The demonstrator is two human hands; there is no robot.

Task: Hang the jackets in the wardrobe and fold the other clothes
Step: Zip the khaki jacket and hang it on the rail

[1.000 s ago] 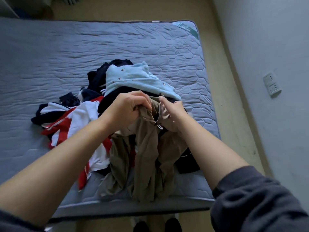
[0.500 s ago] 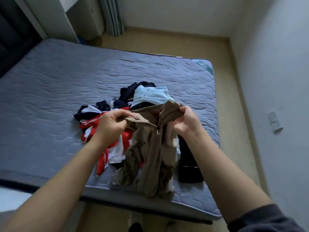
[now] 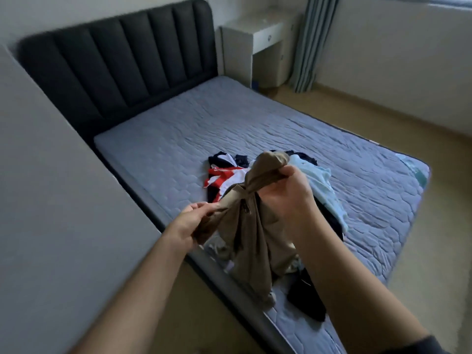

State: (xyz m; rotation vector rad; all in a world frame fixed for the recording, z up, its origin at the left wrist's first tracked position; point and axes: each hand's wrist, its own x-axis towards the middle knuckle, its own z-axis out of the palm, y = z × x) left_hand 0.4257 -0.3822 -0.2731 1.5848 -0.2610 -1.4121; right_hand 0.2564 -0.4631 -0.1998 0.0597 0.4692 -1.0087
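A tan zip-up jacket (image 3: 247,241) hangs bunched above the near edge of the grey mattress (image 3: 204,129). My left hand (image 3: 190,221) grips its lower left part, and my right hand (image 3: 286,190) holds its upper part higher up. Behind the jacket lies a pile of clothes: a red, white and navy garment (image 3: 221,178), a light blue garment (image 3: 321,187) and dark clothes (image 3: 306,297) near the mattress edge. The jacket's hem trails onto the mattress.
A dark padded headboard (image 3: 122,60) stands at the bed's far left end. A white bedside cabinet (image 3: 258,52) and a grey-green curtain (image 3: 306,42) are beyond it. A pale flat panel (image 3: 51,200) fills the left side. Beige floor (image 3: 408,123) surrounds the bed.
My view has swung left, bringing the headboard and cabinet into sight. Both hands have lifted the tan jacket higher off the pile, the right hand above the left.
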